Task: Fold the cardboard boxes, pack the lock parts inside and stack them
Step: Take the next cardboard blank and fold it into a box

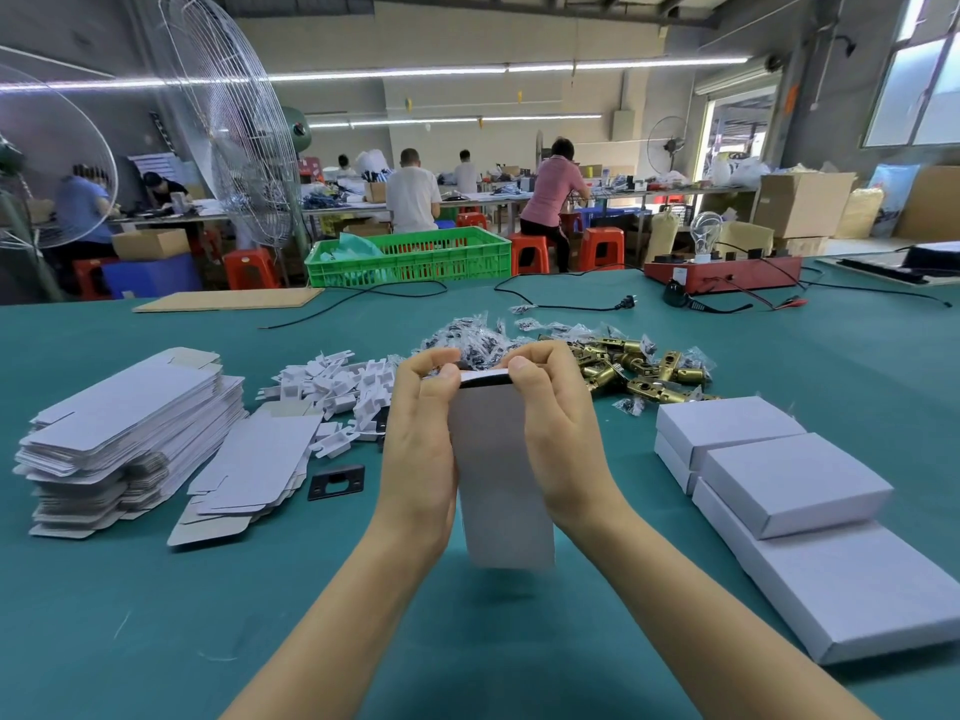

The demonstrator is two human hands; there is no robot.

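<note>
- Over the middle of the green table [156, 589], the person is holding a white cardboard box [501, 491] upright between both hands, its lower end hanging clear of the cloth.
- Both hands are gripping it near the top: the left hand [421, 433] is curling round the left edge, the right hand [558, 423] round the right edge, and both thumbs are pressing at the upper rim.
- A dark band is showing along that rim, so the top seems to be standing open or half closed; I judge the step to be closing the end flap of a filled box, or loading it.
- Next, by my reckoning, the flap needs tucking in squarely with the thumbs while the fingers are keeping the walls from bowing, then the box goes to the finished boxes [795, 480] stacked at the right.
- Supplies are lying well apart from the hands: flat box blanks [130, 423] at the left, white inserts [337, 392] and a black strike plate [336, 480] beside them, brass latches [639, 366] and bagged screws [467, 340] behind.
- What is inside the box is hidden from where I stand; the fingers are covering the flap itself, and the box's lower edge is blurring.
- Whether the bottom end is already closed I cannot tell.
</note>
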